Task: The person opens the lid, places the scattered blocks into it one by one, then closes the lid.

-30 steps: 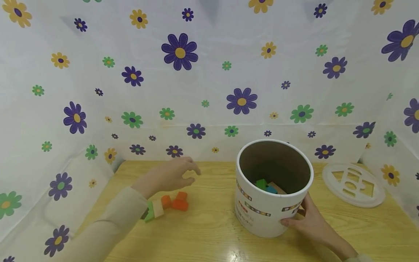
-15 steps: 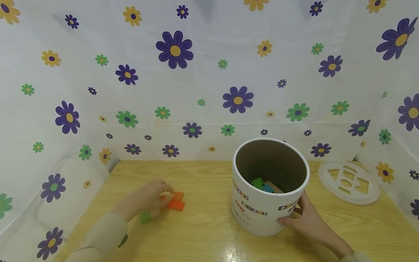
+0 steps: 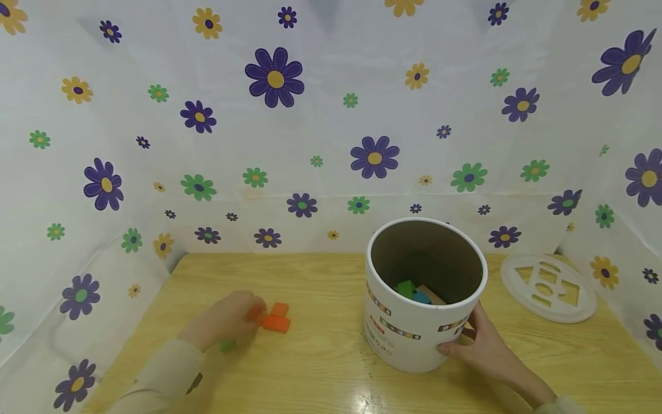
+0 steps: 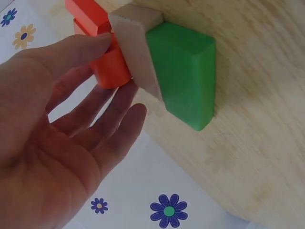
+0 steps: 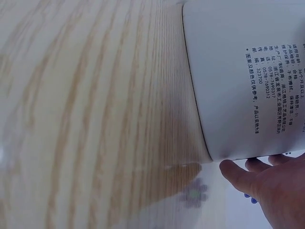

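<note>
In the left wrist view, the thumb and fingers of my left hand [image 4: 62, 119] stand on either side of an orange-red cylinder block [image 4: 112, 69], pinching it. A plain wooden block [image 4: 136, 50] and a green block [image 4: 186, 71] lie close beside it. Two more orange blocks [image 3: 276, 323] sit just right of the left hand [image 3: 224, 322] in the head view. My right hand [image 3: 488, 351] grips the lower right side of a white bucket [image 3: 403, 336], thumb in front, the other fingers partly hidden behind. Inside the bucket are a green block [image 3: 405, 288] and a blue block [image 3: 421, 297].
A white round lid [image 3: 548, 313] with shaped cutouts lies on the wooden table [image 3: 320, 368] at the right. Flowered white cloth [image 3: 320, 126] hangs behind the table and along both sides.
My left hand has come down and left from above the table onto the blocks and closed about the orange-red cylinder. The right hand keeps its hold on the bucket; the head view has shifted slightly.
</note>
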`<state>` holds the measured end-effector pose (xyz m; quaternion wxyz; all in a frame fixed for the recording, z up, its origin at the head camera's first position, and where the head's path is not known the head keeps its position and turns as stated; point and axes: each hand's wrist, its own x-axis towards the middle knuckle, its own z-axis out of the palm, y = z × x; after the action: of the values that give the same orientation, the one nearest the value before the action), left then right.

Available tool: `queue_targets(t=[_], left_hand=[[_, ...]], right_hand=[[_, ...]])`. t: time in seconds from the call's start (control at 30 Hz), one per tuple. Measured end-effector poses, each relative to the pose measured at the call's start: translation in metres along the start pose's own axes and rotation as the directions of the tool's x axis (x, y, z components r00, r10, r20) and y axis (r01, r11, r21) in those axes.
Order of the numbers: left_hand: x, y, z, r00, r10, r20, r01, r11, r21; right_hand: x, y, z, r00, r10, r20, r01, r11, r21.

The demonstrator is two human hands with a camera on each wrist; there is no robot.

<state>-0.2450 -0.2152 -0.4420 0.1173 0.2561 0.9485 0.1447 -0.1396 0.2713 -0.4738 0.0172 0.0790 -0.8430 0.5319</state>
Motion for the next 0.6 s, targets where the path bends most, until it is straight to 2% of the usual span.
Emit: queue_targets(t=[0.2, 0.33, 0.4, 0.6], left_hand=[[0.003, 0.005, -0.005, 0.997, -0.07, -0.046, 0.068, 0.997, -0.03], [0.004, 0.007, -0.01, 0.995, -0.092, -0.05, 0.089, 0.994, -0.059], [0.004, 0.006, -0.013, 0.995, -0.086, -0.053, 0.082, 0.994, -0.069], [0.003, 0.005, -0.021, 0.998, -0.002, -0.065, -0.002, 0.998, -0.062]], right_hand=[[0.001, -0.001, 0.001, 0.999, 0.044, 0.017, -0.044, 0.999, 0.029], [0.0, 0.0, 0.002, 0.998, 0.052, 0.026, -0.053, 0.998, 0.044], [-0.001, 0.0, 0.002, 0.998, 0.052, 0.029, -0.053, 0.997, 0.047], [-0.001, 0.001, 0.001, 0.999, 0.038, 0.013, -0.038, 0.999, 0.033]])
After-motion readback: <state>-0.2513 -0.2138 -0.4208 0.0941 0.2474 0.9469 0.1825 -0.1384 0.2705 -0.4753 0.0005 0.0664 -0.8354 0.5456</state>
